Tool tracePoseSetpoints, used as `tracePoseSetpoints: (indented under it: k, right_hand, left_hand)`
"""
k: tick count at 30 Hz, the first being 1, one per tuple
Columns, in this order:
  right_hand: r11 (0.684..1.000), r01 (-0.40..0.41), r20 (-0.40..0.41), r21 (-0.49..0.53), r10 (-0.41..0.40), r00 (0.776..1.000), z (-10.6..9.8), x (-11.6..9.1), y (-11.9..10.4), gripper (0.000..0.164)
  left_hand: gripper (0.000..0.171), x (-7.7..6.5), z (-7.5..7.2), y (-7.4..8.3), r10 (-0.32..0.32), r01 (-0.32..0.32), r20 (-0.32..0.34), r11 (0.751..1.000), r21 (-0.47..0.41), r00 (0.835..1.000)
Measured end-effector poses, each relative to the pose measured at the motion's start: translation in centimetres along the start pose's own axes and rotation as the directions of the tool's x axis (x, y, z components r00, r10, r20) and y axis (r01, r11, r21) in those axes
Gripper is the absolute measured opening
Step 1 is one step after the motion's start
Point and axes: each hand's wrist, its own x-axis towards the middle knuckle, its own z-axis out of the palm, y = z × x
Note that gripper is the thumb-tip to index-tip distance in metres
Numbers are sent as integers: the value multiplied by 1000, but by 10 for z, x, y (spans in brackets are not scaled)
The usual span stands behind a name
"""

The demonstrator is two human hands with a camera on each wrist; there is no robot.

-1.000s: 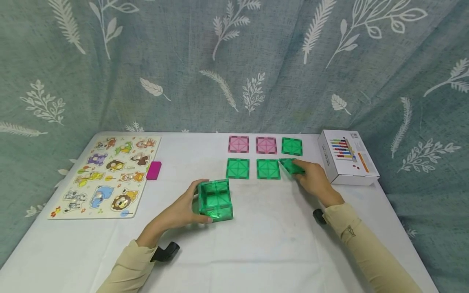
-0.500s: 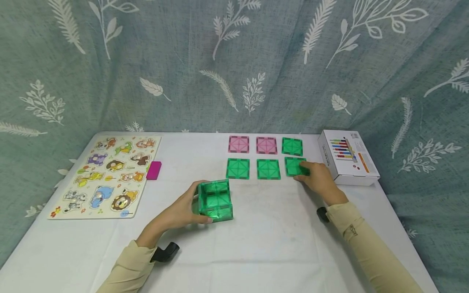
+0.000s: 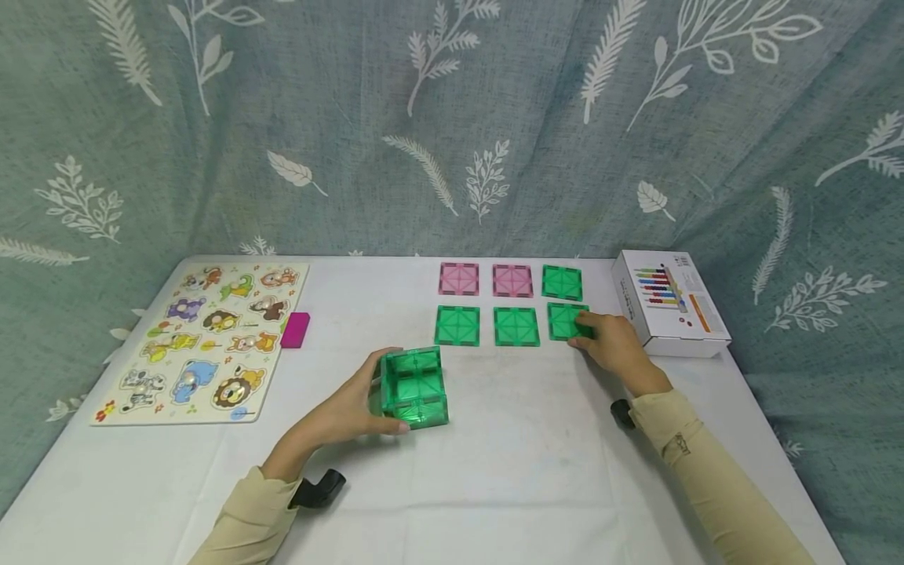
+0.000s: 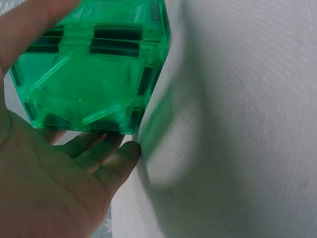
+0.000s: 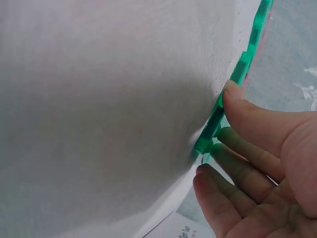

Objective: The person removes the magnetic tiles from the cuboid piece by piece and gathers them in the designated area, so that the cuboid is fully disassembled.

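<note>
The left hand grips the green box from its 9 o'clock side, thumb on the near wall, fingers at the far-left corner; 12 o'clock denotes the far edge of the table. The box is located near mid-table. Its sides appear nearly equal, so no long axis can be assigned; its side edges run close to the 12-to-6 line, rotated slightly toward 11 o'clock. The interior is visible from above.

The right hand pinches the green tile at its 3 o'clock end, thumb against the near edge. The tile is located at 2 o'clock from the box. It is square, without a long axis; its edges follow the 12-to-6 and 9-to-3 lines.

Adjacent items: two flat tiles, also green, at 9 o'clock from the pinched tile; one rear tile at 12 o'clock; two pink tiles at 9 o'clock from the rear tile; a white carton at 3 o'clock. An animal puzzle board occupies 9 o'clock from the box, with a magenta block at its 3 o'clock edge.
</note>
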Motion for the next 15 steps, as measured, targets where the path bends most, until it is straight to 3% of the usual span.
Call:
tracePoseSetpoints:
  k: [4,8,15]
  right_hand:
    - [1000,-1,12,-1,1,1000,-1,-2,1,46]
    - [1000,2,18,8,-3,1000,-1,-4,1,45]
    - [1000,-16,40,13,15,999,1,-7,-1,46]
  left_hand:
    - [113,-1,-1,0,15,-14,40,1000,-23,999]
    - [99,-2,-4,1,24,-23,56,999,-29,998]
    - [80,-4,-5,5,-24,26,37,998,-61,999]
